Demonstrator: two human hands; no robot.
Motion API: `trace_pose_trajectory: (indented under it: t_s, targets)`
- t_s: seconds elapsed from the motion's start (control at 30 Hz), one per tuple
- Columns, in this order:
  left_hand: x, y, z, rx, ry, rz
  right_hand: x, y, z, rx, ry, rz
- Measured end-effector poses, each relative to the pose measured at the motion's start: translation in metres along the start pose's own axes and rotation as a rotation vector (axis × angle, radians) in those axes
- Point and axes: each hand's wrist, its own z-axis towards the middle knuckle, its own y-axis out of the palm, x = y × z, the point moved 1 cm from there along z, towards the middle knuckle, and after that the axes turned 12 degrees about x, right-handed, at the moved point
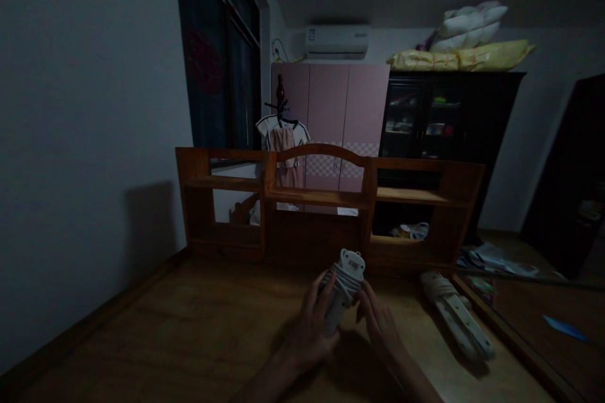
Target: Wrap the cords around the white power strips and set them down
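Observation:
A white power strip (346,282) with its cord wound round it stands tilted above a wooden desk top (189,334). My left hand (309,321) is closed round its lower part from the left. My right hand (378,321) touches its right side, fingers bent against the wound cord. A second white power strip (456,312), also with cord wrapped at its far end, lies flat on the desk to the right of my hands.
A wooden shelf unit (326,201) stands along the desk's back edge. Behind it are a pink wardrobe (331,113), a dark glass cabinet (439,119) with bedding on top, and clothes on a hanger (283,135). A wall lies to the left. The room is dim.

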Motion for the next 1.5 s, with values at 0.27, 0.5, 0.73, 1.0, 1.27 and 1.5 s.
trace_pose_trajectory:
  t_s: [0.27,0.5,0.73,1.0,1.27,1.5]
  targets:
    - [0.001,-0.010,-0.004,-0.063,0.145,-0.014,-0.003,0.000,0.012,-0.146,0.417,0.664]
    - [0.003,-0.003,-0.006,-0.056,0.213,-0.043,0.010,-0.001,0.013,-0.046,0.300,0.602]
    - [0.009,-0.003,-0.005,-0.041,0.179,-0.057,0.006,-0.005,0.010,0.056,0.181,0.372]
    - [0.004,-0.002,-0.009,-0.043,0.189,0.092,0.016,-0.008,0.015,0.138,0.422,0.597]
    - [0.004,0.003,-0.012,-0.194,0.450,0.151,0.021,-0.023,0.021,0.230,0.658,0.821]
    - [0.007,0.000,-0.012,-0.229,0.391,0.193,0.028,-0.020,0.026,0.178,0.798,0.945]
